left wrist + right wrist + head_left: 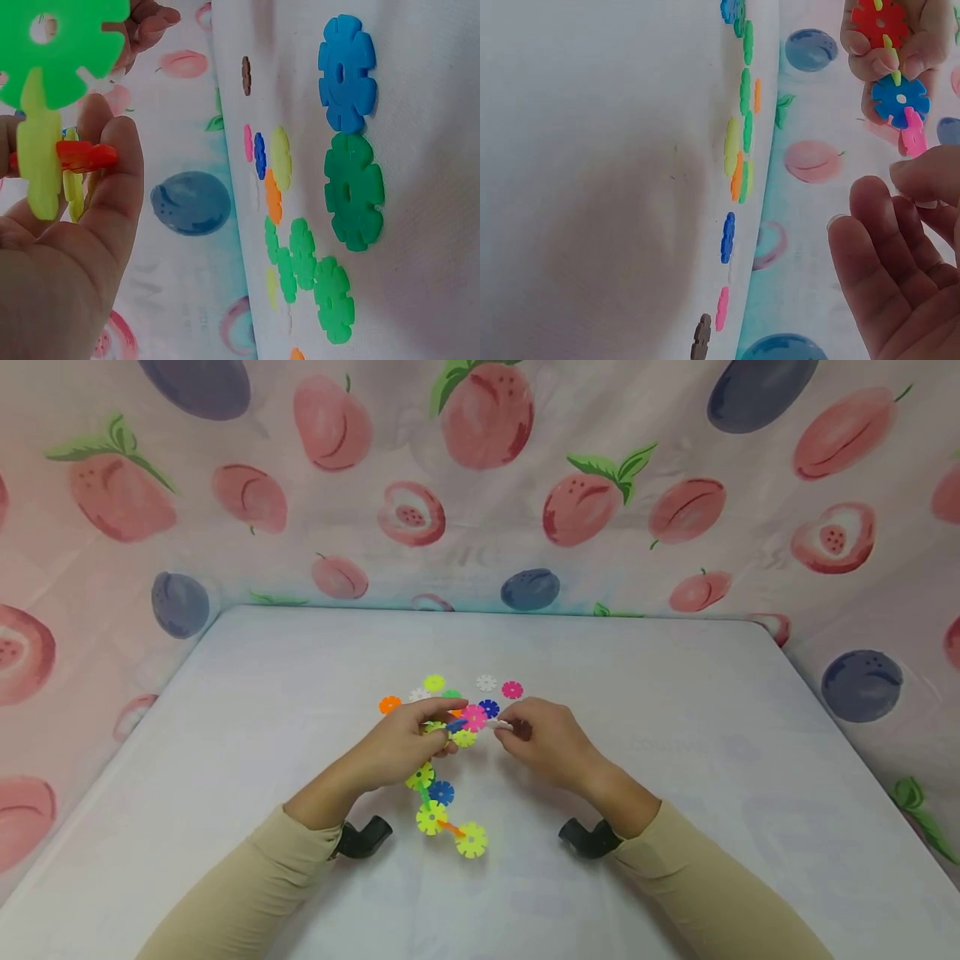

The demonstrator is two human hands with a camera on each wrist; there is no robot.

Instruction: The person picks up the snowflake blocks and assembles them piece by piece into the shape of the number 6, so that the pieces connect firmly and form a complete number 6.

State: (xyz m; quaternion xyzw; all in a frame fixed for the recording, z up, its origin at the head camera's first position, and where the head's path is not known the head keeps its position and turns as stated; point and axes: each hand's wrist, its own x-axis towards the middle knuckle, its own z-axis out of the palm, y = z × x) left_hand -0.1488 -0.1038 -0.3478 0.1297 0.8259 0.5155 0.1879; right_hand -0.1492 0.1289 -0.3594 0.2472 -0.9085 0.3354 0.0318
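My left hand (408, 739) grips a chain of notched plastic interlocking discs. A red disc (880, 24), a blue disc (901, 100) and a pink disc (913, 133) of the chain show in the right wrist view. Below that hand, the chain runs towards me and ends in a yellow-green disc (472, 840). A large green disc (56, 49) and a yellow disc (39, 150) belong to it in the left wrist view. Close to the pink end, my right hand (551, 743) pinches a white disc (498, 724); whether the two discs touch is unclear.
Loose discs lie on the white table (675, 760) beyond my hands, among them an orange disc (389, 704), a white disc (486, 682) and a pink disc (512, 690). Fruit-patterned cloth (480, 527) rises behind the table. Black wrist mounts (365, 837) sit under both wrists.
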